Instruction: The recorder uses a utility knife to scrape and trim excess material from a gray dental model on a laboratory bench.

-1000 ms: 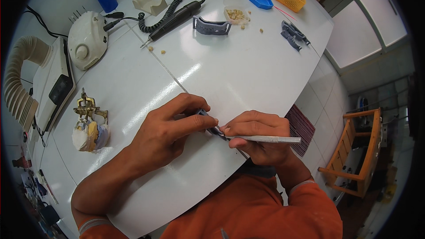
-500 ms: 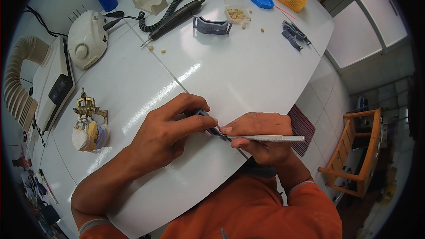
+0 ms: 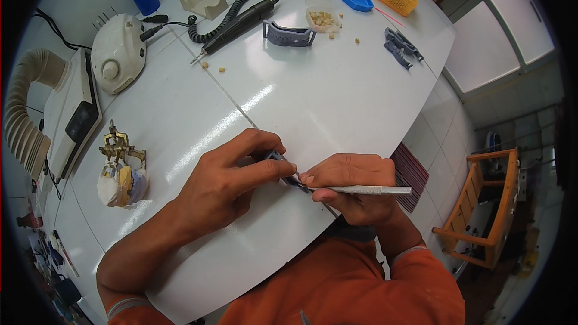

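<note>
Over the table near its front edge, my left hand (image 3: 232,171) is closed on a small dark grey piece (image 3: 276,155), with thumb and index finger along it. Most of this piece is covered by my fingers. My right hand (image 3: 352,174) grips a slim silver-handled tool (image 3: 382,191) like a pen, its handle sticking out to the right. The working end meets the near end of the grey piece, but its tip is too hidden to make out. Both hands' fingertips are almost touching.
On the left stand a brass articulator (image 3: 123,147) with a plaster dental model (image 3: 123,183), a white control box (image 3: 119,54) and a ribbed hose (image 3: 27,102). Behind lie a black handpiece (image 3: 241,27), a curved grey frame (image 3: 289,35), a tooth-filled box (image 3: 322,19) and grey pieces (image 3: 400,45).
My right hand and the silver-handled tool have shifted very slightly left and down. My left hand keeps its hold on the grey piece, nearly still.
</note>
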{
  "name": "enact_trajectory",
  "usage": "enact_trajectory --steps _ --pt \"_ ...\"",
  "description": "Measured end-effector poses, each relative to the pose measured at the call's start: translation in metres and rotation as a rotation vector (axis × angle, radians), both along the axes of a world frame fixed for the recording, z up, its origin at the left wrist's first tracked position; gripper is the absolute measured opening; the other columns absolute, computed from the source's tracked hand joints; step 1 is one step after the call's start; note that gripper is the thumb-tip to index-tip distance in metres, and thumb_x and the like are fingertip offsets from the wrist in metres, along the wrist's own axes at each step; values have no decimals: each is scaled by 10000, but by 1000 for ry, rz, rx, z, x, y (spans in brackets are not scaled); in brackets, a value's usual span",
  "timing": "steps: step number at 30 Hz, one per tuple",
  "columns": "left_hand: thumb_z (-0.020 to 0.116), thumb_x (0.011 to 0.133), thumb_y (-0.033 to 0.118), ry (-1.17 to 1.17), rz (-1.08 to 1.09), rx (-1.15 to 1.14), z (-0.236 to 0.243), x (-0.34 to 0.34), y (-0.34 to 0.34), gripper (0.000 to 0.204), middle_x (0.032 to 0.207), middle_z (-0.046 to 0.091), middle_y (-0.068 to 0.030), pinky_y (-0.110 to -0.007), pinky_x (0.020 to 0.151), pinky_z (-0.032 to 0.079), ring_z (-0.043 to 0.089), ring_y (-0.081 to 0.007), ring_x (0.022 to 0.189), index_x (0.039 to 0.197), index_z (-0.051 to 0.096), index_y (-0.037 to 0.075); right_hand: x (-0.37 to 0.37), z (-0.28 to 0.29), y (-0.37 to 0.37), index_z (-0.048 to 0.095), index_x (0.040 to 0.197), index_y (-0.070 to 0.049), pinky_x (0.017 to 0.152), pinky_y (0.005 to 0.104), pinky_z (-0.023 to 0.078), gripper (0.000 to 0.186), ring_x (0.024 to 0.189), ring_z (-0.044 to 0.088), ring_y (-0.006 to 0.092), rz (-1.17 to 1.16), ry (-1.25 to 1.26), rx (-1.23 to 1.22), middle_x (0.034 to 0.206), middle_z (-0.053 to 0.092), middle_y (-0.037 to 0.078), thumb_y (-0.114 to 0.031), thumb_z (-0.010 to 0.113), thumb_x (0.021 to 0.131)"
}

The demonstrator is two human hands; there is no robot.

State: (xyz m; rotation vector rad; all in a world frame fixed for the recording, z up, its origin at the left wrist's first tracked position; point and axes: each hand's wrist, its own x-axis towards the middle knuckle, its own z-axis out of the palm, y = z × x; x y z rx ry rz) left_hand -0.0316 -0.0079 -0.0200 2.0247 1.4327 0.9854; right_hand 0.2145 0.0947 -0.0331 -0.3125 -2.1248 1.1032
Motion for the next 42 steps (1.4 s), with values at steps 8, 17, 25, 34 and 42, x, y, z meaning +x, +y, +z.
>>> enact_trajectory --steps 8,17,25,34,42 --pt "731 836 -200 16 -25 -20 4 0 0 477 1274 647 -116 -388 927 702 752 -274 1120 1188 837 103 2 -3 0 807 973 -27 687 316 646 166 779 807 241 -13 -4 -15 910 818 112 -168 891 945" --pt "718 836 -214 15 -25 -16 3 0 0 486 1276 646 -123 -382 912 706 755 -280 1122 1185 838 102 6 -5 1 813 965 -25 700 325 655 172 795 817 248 0 26 -87 921 826 123 -183 881 955" --pt "705 836 -229 13 -5 3 2 1 0 489 1253 650 -121 -369 874 707 757 -272 1103 1173 841 98 5 -3 2 810 972 -17 708 330 655 200 795 814 252 7 37 -88 915 820 137 -209 867 968" --pt "708 839 -225 6 -4 13 2 1 1 475 1241 651 -122 -369 865 707 758 -270 1092 1167 840 91 4 -3 3 807 985 -18 698 323 648 167 797 805 245 21 20 2 925 809 128 -159 886 942" --pt "710 823 -229 -3 -9 0 2 1 1 487 1237 653 -124 -368 862 707 759 -268 1085 1166 836 92 2 -2 3 809 983 -22 718 327 663 190 825 814 250 30 13 22 941 813 120 -178 899 921"
